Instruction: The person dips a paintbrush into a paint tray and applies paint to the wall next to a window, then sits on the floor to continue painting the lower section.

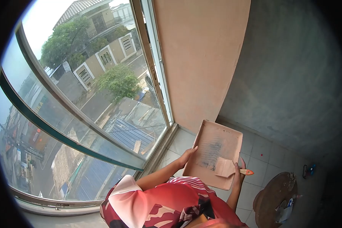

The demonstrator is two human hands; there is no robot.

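While the left hand (187, 155) grips the left edge of the tray (216, 152), the right hand (238, 171), closed around a scraper (228, 168), rests on the tray's right edge, beside the window (83, 114).

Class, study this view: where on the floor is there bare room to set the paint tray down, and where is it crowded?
Bare tiles lie between the tray and the grey wall, and beside the window sill. It is crowded at lower right, around the round board with its clutter. The left hand and right hand hold the tray and a brush.
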